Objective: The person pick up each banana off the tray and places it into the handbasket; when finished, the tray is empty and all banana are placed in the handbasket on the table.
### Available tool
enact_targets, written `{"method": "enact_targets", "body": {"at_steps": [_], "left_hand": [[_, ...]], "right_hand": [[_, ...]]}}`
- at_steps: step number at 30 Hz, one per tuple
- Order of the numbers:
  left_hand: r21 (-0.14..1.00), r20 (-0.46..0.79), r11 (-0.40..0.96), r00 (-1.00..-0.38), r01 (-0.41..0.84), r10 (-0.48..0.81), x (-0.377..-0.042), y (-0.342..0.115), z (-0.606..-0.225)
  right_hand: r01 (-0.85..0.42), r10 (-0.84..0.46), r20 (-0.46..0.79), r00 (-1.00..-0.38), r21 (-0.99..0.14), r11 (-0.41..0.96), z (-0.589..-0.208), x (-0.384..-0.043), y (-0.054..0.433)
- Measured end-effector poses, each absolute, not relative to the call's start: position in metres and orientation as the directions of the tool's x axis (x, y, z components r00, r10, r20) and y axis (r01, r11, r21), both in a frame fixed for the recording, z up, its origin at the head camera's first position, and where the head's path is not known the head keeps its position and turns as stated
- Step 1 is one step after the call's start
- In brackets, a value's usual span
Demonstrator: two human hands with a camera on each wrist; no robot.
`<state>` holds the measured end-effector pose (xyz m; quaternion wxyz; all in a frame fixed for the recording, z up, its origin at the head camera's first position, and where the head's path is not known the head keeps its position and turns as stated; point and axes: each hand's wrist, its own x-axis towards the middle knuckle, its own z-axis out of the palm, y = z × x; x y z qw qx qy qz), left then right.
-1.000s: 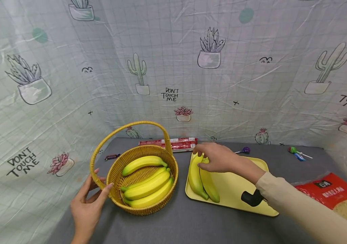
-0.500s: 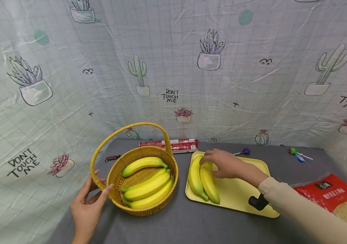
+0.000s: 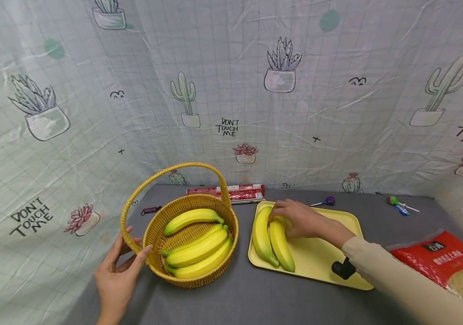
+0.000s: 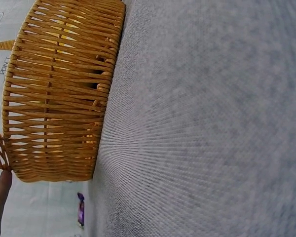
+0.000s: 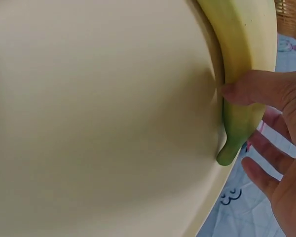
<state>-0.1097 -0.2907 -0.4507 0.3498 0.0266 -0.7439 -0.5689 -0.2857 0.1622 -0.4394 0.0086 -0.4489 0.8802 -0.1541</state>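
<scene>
Where the left hand (image 3: 115, 276) is: pinching the handle (image 3: 192, 164) of the wicker basket (image 3: 192, 283) low down.
Bag (image 3: 448, 258): red, white characters too small to read, right edge cut off.
Right hand (image 3: 299, 219): grasping the rightmost banana (image 3: 282, 247) on the yellow tray (image 3: 316, 257).
Banana: yellow, curved; greenish stem end, hidden in the head view.
Red packets (image 3: 247, 194): print illegible, partly behind the basket.
Curtain (image 3: 207, 149): "DON'T TOUCH ME", repeated.

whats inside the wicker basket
In the wicker basket, one banana lies toward the far side; other bananas lie side by side nearer the person. Bare woven bottom shows between them. Whatever is beneath the bananas is covered.
</scene>
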Motion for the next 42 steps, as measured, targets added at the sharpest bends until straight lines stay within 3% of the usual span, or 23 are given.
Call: {"method": "enact_targets", "body": {"at_steps": [14, 28, 42], "left_hand": [[0.868, 0.486, 0.339, -0.756, 0.362, -0.438, -0.109, -0.29, -0.451], [0.869, 0.488, 0.325, -0.757, 0.374, -0.434, -0.109, -0.29, -0.449], [0.868, 0.491, 0.313, -0.761, 0.385, -0.425, -0.109, -0.29, -0.448]], "right_hand": [[-0.722, -0.768, 0.084, -0.635, -0.417, 0.551, -0.448, -0.294, 0.187], [-0.712, -0.76, 0.096, -0.643, -0.442, 0.546, -0.453, -0.293, 0.205], [-0.59, -0.726, 0.046, -0.686, -0.618, 0.519, -0.453, -0.292, 0.226]]}}
